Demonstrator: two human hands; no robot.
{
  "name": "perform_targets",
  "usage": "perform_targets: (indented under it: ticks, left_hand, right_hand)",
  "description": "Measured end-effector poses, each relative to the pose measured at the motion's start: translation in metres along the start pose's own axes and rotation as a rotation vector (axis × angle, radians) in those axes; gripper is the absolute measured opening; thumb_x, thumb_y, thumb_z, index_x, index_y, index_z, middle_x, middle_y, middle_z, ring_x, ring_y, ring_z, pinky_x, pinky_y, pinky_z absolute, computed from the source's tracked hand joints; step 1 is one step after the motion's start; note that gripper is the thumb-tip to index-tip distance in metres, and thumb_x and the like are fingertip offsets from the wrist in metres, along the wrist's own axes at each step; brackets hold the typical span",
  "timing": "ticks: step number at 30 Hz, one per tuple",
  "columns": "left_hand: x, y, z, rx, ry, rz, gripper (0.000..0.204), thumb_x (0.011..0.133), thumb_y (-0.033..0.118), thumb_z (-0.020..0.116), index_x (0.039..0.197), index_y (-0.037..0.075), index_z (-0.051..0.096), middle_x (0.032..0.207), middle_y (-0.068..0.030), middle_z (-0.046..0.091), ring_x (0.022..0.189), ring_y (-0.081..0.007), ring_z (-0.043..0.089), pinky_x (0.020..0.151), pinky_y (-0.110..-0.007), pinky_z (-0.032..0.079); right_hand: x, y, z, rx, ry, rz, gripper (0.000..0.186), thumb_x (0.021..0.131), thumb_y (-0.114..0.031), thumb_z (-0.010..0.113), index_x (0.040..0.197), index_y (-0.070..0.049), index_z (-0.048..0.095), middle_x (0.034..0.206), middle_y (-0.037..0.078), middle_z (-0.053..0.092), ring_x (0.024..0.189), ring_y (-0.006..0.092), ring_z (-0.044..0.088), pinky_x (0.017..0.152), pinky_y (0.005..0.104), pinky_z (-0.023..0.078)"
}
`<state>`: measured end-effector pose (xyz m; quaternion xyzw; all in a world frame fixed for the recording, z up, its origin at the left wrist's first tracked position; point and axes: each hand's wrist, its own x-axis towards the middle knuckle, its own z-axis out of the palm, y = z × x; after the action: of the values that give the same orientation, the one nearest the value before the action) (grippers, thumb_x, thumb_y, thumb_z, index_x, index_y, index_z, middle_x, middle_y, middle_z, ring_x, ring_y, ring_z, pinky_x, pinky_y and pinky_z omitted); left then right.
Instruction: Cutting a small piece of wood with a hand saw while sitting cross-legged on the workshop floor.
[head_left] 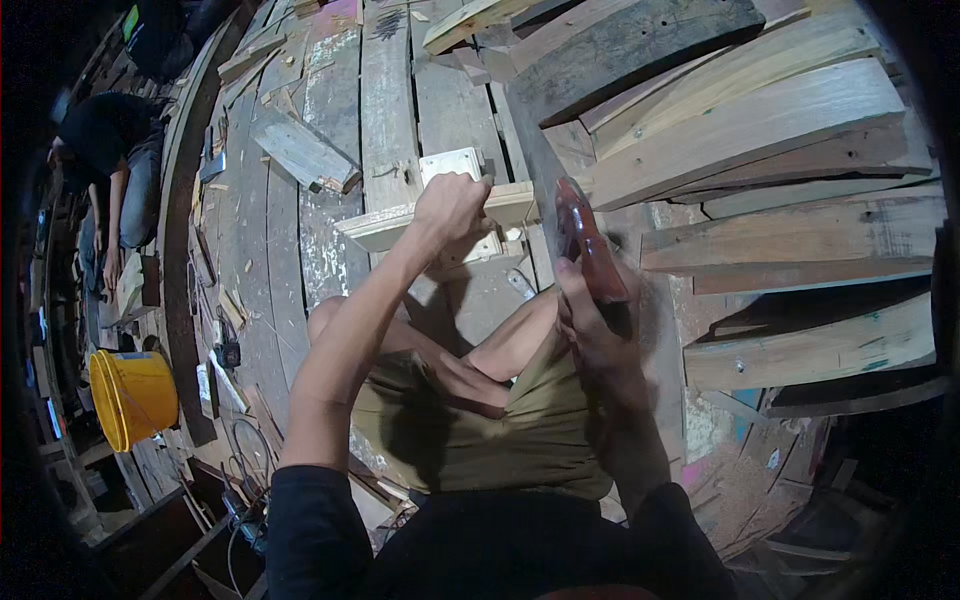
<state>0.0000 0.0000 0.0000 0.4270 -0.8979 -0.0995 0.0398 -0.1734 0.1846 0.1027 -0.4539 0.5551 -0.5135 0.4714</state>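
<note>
Pale board (375, 230): lies crosswise on the plank floor (385, 110), in front of the seated person's folded legs, well in from the floor's left edge; a pale block (449, 163) sits against its far side.
Left hand (453, 205): on top of the board, fingers curled tight and grasping it; their undersides are hidden.
Right hand (600, 320): fingers wrapped around the red-brown handle of a handsaw (590, 245).
Saw blade (530, 135): points away from the person, beside the board's right end; whether its teeth touch the wood, I cannot tell.
Grey offcut (305, 150): flat on the floor, beyond the pale board and to its left, with chips and slivers around it.
Curved planks (760, 130): piled along the floor's right side, a dark plank (640, 55) at the far end.
Sawdust (745, 490): spread toward the near right corner.
Long beam (185, 250): runs along the floor's left edge.
Yellow bucket (140, 395): outside that beam.
Co-worker (115, 140): bent over beyond the beam, farther up, hands low near a wood block (132, 290).
</note>
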Motion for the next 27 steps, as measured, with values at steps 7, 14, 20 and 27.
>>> perform_targets:
  ticks: [7,14,20,27]
  left_hand:
    - [0.008,-0.011,-0.002,0.073,0.071,0.034,0.028,0.075,0.024,0.073,0.090,0.001,0.065,0.069,-0.0205,0.065,0.070,-0.0391,0.067,0.063,-0.047,0.054]
    - [-0.003,-0.005,0.011,0.071,0.059,0.153,0.028,0.081,0.021,0.066,0.100,0.001,0.062,0.069,-0.0215,0.065,0.069,-0.0403,0.067,0.063,-0.048,0.054]
    - [-0.005,0.007,0.012,0.128,0.055,0.149,0.028,0.079,0.016,0.069,0.100,0.002,0.058,0.069,-0.0178,0.066,0.070,-0.0368,0.069,0.065,-0.046,0.055]
    - [0.009,-0.007,0.007,0.051,0.064,0.054,0.028,0.084,0.026,0.069,0.094,0.000,0.064,0.068,-0.0196,0.065,0.071,-0.0390,0.068,0.065,-0.047,0.055]
  right_hand:
    - [-0.064,-0.014,-0.006,0.037,0.028,0.026,0.006,0.095,-0.007,0.060,0.095,-0.005,0.054,0.059,-0.005,0.042,0.047,0.0029,0.039,0.043,0.0207,0.030]
    - [-0.086,-0.018,-0.027,0.112,0.008,0.182,0.006,0.097,-0.007,0.057,0.097,-0.006,0.051,0.062,-0.005,0.043,0.044,0.0009,0.038,0.041,0.0191,0.028]
    - [-0.017,0.001,-0.012,0.281,0.078,0.215,0.017,0.096,-0.019,0.064,0.087,-0.006,0.057,0.060,-0.005,0.046,0.052,0.0045,0.043,0.046,0.0252,0.032]
    - [-0.092,-0.020,-0.010,0.046,0.085,0.159,0.007,0.100,-0.010,0.055,0.098,-0.005,0.049,0.055,-0.006,0.038,0.040,0.0025,0.031,0.038,0.0206,0.028]
